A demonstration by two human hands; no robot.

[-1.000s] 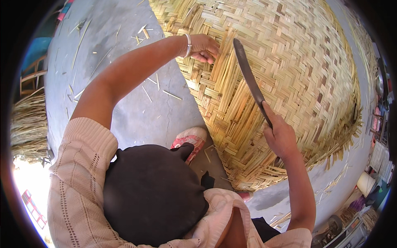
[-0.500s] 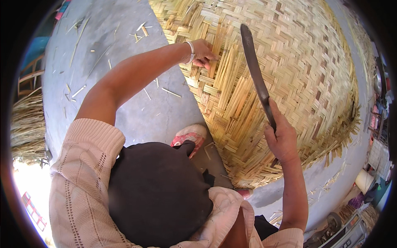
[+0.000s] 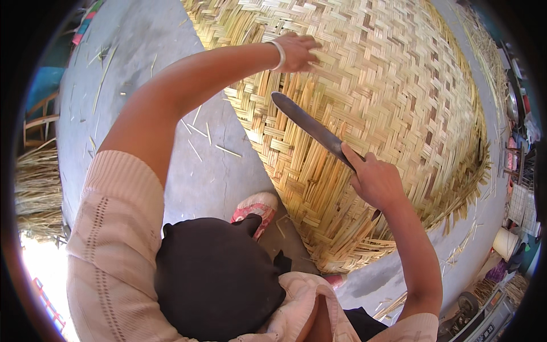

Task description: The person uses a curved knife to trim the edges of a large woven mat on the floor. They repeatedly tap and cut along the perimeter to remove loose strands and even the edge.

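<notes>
Mat [image 3: 399, 85]: big woven bamboo sheet, pale yellow w/ some brown strips, fills the upper right of the view & lies on the floor [image 3: 131, 97]. Its near edge is ragged, loose strip ends sticking out twd the person's foot. All places below are given rel. to the mat.

Floor: grey concrete, left of & below the mat, w/ short bamboo offcuts [image 3: 228, 150] scattered just off the mat's left edge.

Straw pile [image 3: 37, 194]: well left of the mat, at the view's rim.

Person: pale knit sleeve [image 3: 114, 239] & dark cloth [image 3: 216, 279] at the bottom, below the mat's near edge. Shoe [image 3: 256, 208], pink & white, just beside that edge, toe nearly touching the strips.

Knife [image 3: 310, 128]: long dark blade, over the mat's left-centre part, tip pointing up-left, slanting down-right into the fist. Whether the blade touches the weave: can't tell.

Right hand [image 3: 376, 182]: over the mat's lower middle, closed round the knife handle, forefinger laid along the blade's back.

Left hand [image 3: 296, 52]: on the mat nr its upper left edge, arm stretched out, fingers curled down & pressing on the weave, pale bangle [image 3: 280, 54] at the wrist. Nothing gripped that I can make out.

Clutter [image 3: 513, 245]: right of the mat at the rim, too small to tell apart.
</notes>
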